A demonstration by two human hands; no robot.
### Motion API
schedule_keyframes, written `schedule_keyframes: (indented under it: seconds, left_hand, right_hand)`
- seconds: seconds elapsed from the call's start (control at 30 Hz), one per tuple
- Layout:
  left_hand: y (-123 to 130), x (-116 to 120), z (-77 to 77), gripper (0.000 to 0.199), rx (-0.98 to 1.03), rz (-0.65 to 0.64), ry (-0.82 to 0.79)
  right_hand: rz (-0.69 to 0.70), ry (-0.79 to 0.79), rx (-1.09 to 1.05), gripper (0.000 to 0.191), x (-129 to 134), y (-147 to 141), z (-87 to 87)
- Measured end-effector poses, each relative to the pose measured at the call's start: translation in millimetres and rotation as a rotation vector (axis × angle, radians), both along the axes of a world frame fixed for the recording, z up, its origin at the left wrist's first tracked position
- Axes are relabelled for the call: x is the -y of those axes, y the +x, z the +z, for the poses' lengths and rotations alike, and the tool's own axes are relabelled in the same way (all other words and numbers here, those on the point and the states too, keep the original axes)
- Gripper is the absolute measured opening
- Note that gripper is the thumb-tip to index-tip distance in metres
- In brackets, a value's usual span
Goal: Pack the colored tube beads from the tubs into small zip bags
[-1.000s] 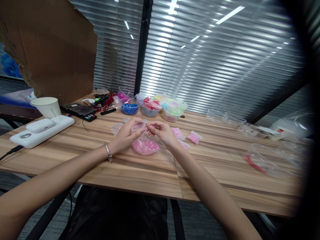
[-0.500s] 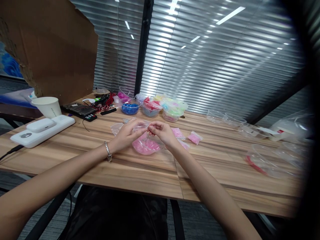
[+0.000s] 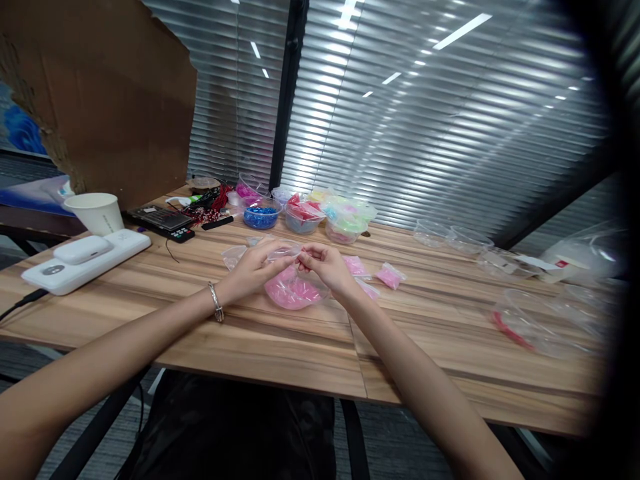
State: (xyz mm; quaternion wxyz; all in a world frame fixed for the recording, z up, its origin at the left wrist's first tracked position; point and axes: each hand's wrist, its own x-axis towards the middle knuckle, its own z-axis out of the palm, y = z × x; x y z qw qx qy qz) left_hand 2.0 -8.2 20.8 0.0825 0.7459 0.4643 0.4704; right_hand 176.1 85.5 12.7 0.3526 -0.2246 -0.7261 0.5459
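A clear plastic bag (image 3: 283,253) is stretched between my two hands, above a clear bowl of pink pieces (image 3: 295,293). My left hand (image 3: 257,264) is closed on the bag's left side, its thumb laid along the front. Thumb and fingers of my right hand (image 3: 325,265) pinch the bag's right edge. What the bag holds, if anything, I cannot make out. Small filled pink bags (image 3: 391,275) lie to the right of the bowl. Another clear bag (image 3: 233,257) rests on the table left of my left hand.
Bowls of blue pieces (image 3: 261,215), red packets (image 3: 303,212) and pale green packets (image 3: 350,217) stand at the back. Empty clear bowls (image 3: 530,320) sit at the right. A paper cup (image 3: 97,212), a white power strip (image 3: 85,263) and a cardboard sheet (image 3: 110,100) occupy the left.
Both hands stay almost in place over the bowl, still gripping the bag. Only slight finger movement shows at the bag's edge.
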Motion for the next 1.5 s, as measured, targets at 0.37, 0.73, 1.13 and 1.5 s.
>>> schedule_keyframes:
  seconds: [0.37,0.73,1.13,1.5]
  left_hand:
    - [-2,-1,4.7,0.028,-0.007,-0.044,0.005]
    - [-7,-5,2.5,0.029,-0.019,-0.060,-0.011]
    - [-10,-7,2.6,0.031,0.005,-0.078,-0.065]
    - [-10,-8,3.4,0.032,-0.005,-0.080,-0.080]
  right_hand:
    - [0.000,0.009,0.001,0.035,2,0,2.8]
    - [0.014,0.018,-0.017,0.034,4,1,4.3]
    - [0.022,0.025,-0.035,0.033,6,2,4.8]
    - [-0.025,0.106,-0.060,0.021,5,0,3.2]
